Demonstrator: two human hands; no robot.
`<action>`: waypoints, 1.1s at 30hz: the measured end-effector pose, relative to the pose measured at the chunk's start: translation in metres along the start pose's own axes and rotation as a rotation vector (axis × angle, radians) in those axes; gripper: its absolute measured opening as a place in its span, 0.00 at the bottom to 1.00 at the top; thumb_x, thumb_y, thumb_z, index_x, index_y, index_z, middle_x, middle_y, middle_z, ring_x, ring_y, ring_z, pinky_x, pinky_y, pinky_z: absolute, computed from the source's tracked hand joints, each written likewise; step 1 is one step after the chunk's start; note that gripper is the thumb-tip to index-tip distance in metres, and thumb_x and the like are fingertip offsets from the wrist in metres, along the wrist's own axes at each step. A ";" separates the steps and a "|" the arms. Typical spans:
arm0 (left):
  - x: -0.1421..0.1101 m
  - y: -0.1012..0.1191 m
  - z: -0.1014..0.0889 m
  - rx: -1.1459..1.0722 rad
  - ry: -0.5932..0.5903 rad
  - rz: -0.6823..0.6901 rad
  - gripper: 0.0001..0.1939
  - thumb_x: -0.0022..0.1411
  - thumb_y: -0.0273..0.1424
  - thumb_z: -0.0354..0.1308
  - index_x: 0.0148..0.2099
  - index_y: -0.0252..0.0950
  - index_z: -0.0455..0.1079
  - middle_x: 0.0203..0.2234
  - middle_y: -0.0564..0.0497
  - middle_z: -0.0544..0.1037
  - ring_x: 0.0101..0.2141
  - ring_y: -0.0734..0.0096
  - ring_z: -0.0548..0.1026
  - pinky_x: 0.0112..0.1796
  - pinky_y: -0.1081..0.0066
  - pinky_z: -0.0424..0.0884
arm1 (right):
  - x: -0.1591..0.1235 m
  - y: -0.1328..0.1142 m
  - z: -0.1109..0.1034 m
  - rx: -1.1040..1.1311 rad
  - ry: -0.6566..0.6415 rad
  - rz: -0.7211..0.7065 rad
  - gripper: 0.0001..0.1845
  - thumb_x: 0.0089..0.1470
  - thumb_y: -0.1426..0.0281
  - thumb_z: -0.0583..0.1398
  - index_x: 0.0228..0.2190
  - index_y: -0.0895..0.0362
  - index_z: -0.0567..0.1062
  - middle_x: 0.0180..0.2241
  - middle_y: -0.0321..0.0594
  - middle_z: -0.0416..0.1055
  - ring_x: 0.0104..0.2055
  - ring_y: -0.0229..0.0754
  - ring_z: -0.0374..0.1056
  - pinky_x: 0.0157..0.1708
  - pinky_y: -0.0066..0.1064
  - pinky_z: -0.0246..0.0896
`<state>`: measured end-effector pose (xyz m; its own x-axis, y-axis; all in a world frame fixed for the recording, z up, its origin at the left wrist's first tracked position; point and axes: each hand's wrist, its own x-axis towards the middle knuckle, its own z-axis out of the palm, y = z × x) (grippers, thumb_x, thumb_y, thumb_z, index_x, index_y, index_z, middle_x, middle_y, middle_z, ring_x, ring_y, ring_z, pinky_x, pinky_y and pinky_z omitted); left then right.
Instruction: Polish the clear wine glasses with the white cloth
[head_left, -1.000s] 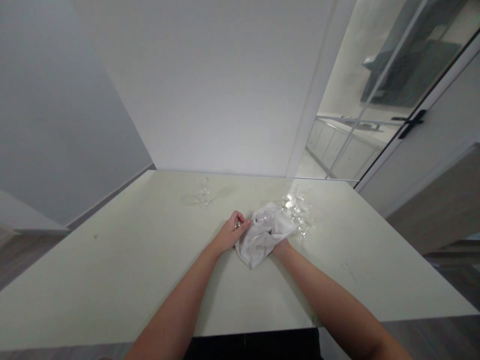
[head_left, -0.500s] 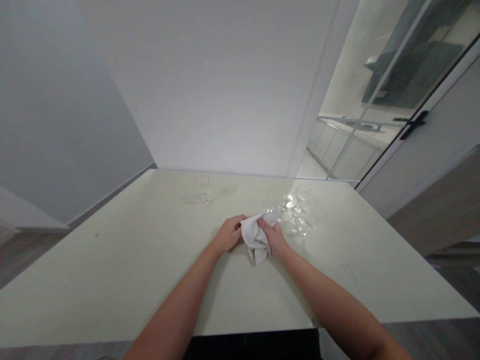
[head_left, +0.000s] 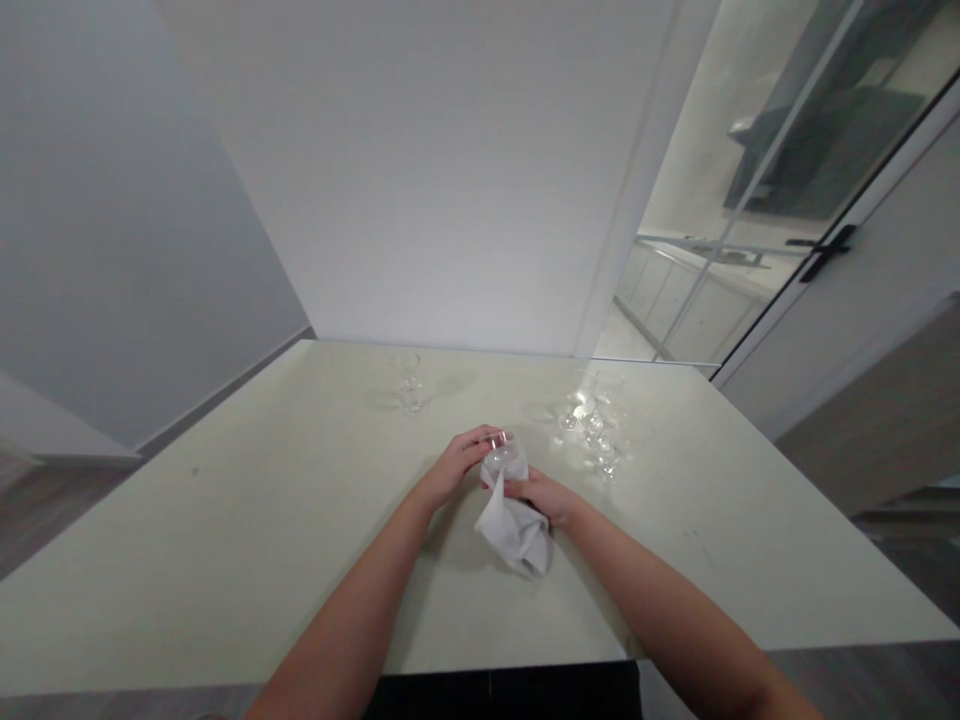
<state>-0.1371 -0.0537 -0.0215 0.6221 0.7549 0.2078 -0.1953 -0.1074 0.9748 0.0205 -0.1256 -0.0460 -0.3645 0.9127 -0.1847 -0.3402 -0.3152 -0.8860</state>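
A clear drinking glass [head_left: 500,450] is between my two hands above the near middle of the table, its rim upward. My left hand [head_left: 459,465] closes on the glass from the left, fingers near its rim. From the right, my right hand [head_left: 549,496] grips a white cloth [head_left: 517,538] and presses it around the lower part of the glass. The cloth's loose end hangs down toward me. The lower part of the glass is hidden behind the cloth and fingers.
Several clear stemmed glasses [head_left: 596,425] stand close together to the right. One stemmed glass [head_left: 410,383] stands alone at the back left. The pale table [head_left: 225,560] meets a white wall [head_left: 450,200] at its far edge; a door handle [head_left: 829,250] is at the right.
The glass has come upright and moved left, out from behind the cloth. My right hand and the cloth have shifted lower; the left hand has moved from its base toward its rim.
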 end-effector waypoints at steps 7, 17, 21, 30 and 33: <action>-0.003 0.002 0.004 -0.148 0.051 -0.038 0.29 0.49 0.41 0.67 0.51 0.35 0.65 0.37 0.46 0.77 0.37 0.65 0.74 0.37 0.70 0.67 | 0.003 0.004 0.007 -0.008 0.005 -0.060 0.25 0.38 0.61 0.71 0.39 0.56 0.74 0.31 0.34 0.74 0.30 0.36 0.69 0.35 0.29 0.63; 0.000 -0.001 0.001 -0.168 0.081 -0.041 0.28 0.49 0.38 0.67 0.50 0.35 0.65 0.39 0.44 0.76 0.40 0.63 0.75 0.41 0.67 0.68 | 0.005 0.007 0.008 -0.013 0.062 -0.097 0.22 0.39 0.61 0.71 0.37 0.56 0.73 0.30 0.33 0.74 0.30 0.36 0.69 0.35 0.29 0.63; 0.000 -0.002 0.000 -0.230 0.023 -0.030 0.26 0.52 0.40 0.64 0.52 0.35 0.66 0.43 0.42 0.76 0.42 0.63 0.75 0.43 0.65 0.68 | 0.003 0.005 0.006 -0.010 0.072 -0.040 0.23 0.37 0.61 0.72 0.36 0.56 0.73 0.29 0.33 0.74 0.29 0.37 0.68 0.33 0.29 0.63; 0.000 0.000 -0.002 -0.147 0.066 -0.028 0.26 0.52 0.38 0.64 0.51 0.35 0.66 0.38 0.45 0.77 0.40 0.65 0.74 0.42 0.67 0.67 | 0.004 0.006 0.003 -0.031 0.057 -0.039 0.22 0.38 0.61 0.71 0.36 0.56 0.73 0.29 0.33 0.74 0.30 0.37 0.69 0.33 0.29 0.63; 0.000 -0.001 -0.002 -0.177 0.054 -0.031 0.25 0.54 0.40 0.63 0.51 0.35 0.65 0.40 0.44 0.77 0.41 0.64 0.74 0.43 0.66 0.67 | 0.003 0.005 0.004 -0.007 0.078 -0.020 0.22 0.38 0.61 0.71 0.35 0.56 0.73 0.29 0.33 0.74 0.30 0.37 0.69 0.33 0.29 0.64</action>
<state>-0.1386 -0.0527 -0.0225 0.5889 0.7904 0.1689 -0.3099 0.0278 0.9504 0.0139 -0.1253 -0.0495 -0.2888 0.9365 -0.1990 -0.3411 -0.2949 -0.8926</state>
